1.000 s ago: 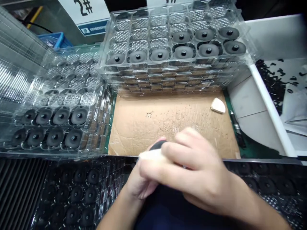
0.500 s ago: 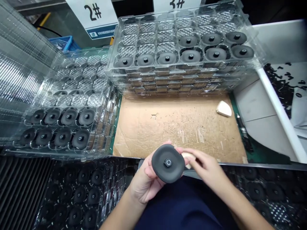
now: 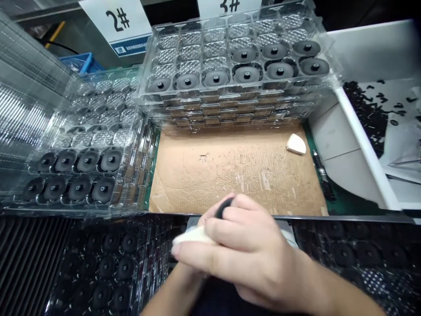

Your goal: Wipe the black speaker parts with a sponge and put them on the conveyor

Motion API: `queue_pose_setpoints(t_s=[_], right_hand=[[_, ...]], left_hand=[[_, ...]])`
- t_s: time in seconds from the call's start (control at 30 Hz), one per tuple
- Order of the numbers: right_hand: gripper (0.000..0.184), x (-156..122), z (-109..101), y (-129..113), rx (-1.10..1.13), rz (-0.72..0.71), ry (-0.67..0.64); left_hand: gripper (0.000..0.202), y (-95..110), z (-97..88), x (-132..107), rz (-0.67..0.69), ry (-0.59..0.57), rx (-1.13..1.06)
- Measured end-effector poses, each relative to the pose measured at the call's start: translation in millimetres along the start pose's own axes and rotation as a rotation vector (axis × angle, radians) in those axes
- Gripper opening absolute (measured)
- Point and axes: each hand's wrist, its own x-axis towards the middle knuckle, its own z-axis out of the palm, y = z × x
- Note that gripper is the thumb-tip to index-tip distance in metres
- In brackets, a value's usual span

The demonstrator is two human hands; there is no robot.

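My right hand (image 3: 243, 250) lies over the front of my body, shut on a white foam pad (image 3: 194, 236). The pad presses against a dark round disc (image 3: 225, 207), and only a sliver of the disc's edge shows above my fingers. My left hand (image 3: 189, 270) sits underneath, mostly hidden by the right, and appears to hold the disc from below. A second cream-white wedge of foam (image 3: 296, 144) lies on the cardboard sheet (image 3: 237, 175), beyond both hands.
Stacked clear trays (image 3: 237, 57) holding dark discs stand ahead, with another stack (image 3: 79, 162) at left and a tray (image 3: 108, 263) below the near edge. At right are a dark pen (image 3: 320, 173) and a white bin (image 3: 371, 118) of black scraps.
The disc, face-up and in plain view half a second ago, is now nearly covered. My right hand has moved over it with the pad, as it was one second ago.
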Motion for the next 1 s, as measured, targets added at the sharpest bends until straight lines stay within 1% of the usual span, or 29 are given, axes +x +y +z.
queue_pose_setpoints(t_s=[0.03,0.07,0.1,0.13,0.17,0.23,0.3,0.33,0.37,0.4,0.5,0.57,0.6,0.67,0.7,0.77,0.8,0.83,0.87,0.9,0.93,1.0], right_hand=[[0.033,-0.1,1.0,1.4,0.074,-0.018,-0.033],[0.032,-0.1,1.3,3.0,0.123,0.004,-0.058],[0.031,-0.1,0.7,4.7,0.143,0.051,-0.059],[0.03,-0.2,-0.6,6.4,0.152,0.106,-0.023],[0.029,-0.7,-2.4,8.0,0.17,0.16,0.046],[0.028,-3.8,-6.0,12.1,0.238,0.287,0.231],[0.026,-12.1,-6.4,19.4,0.239,0.456,0.398],[0.024,-19.0,-4.3,24.6,0.2,0.535,0.439],[0.024,-27.9,-0.4,30.7,0.15,0.6,0.446],[0.024,-38.8,5.3,37.5,0.103,0.653,0.423],[0.026,-76.2,27.3,56.8,0.05,0.731,0.254],[0.024,-94.6,36.9,63.7,0.077,0.736,0.15],[0.023,-98.5,37.6,63.8,0.089,0.739,0.126],[0.023,-93.1,30.2,56.3,0.091,0.766,0.135],[0.024,-84.2,23.4,48.9,0.079,0.778,0.186],[0.026,-59.2,8.7,29.2,0.039,0.746,0.34],[0.026,-45.8,2.9,18.5,0.015,0.669,0.429],[0.027,-33.6,-1.0,8.5,0.003,0.561,0.438],[0.026,-23.6,-2.9,0.0,0.001,0.467,0.413],[0.026,-16.1,-3.1,-6.4,0.026,0.398,0.355],[0.025,-11.1,-2.0,-10.3,0.073,0.367,0.272],[0.022,-5.8,2.4,-11.4,0.174,0.386,0.115]], left_hand=[[0.038,-0.7,0.6,-0.5,0.008,-0.005,0.012],[0.039,-0.7,2.3,-1.0,0.016,-0.01,0.037],[0.043,-0.1,4.9,-1.2,0.019,-0.024,0.061],[0.046,1.2,8.1,-1.3,0.019,-0.04,0.086],[0.05,2.9,11.7,-1.1,0.015,-0.059,0.102],[0.057,6.8,18.2,-0.3,-0.009,-0.099,0.097],[0.061,10.1,21.3,1.0,-0.056,-0.119,0.018],[0.062,11.2,21.1,1.6,-0.08,-0.124,-0.033],[0.062,11.9,19.7,2.0,-0.094,-0.126,-0.079],[0.06,12.1,17.4,2.4,-0.101,-0.126,-0.114],[0.061,11.3,7.9,3.7,-0.081,-0.093,-0.155],[0.062,10.4,3.3,5.4,-0.078,-0.039,-0.157],[0.062,10.1,2.4,6.7,-0.075,-0.014,-0.154],[0.062,9.8,3.7,9.5,-0.056,0.024,-0.134],[0.061,9.9,5.7,10.9,-0.036,0.039,-0.117],[0.061,10.4,10.8,12.8,0.017,0.059,-0.084],[0.06,10.9,13.2,13.1,0.043,0.068,-0.067],[0.058,11.6,14.9,13.0,0.067,0.078,-0.053],[0.056,12.5,15.7,12.5,0.091,0.093,-0.043],[0.055,13.4,15.7,11.8,0.113,0.11,-0.035],[0.056,14.3,14.9,10.9,0.137,0.128,-0.03],[0.06,14.9,12.6,9.5,0.177,0.16,-0.032]])
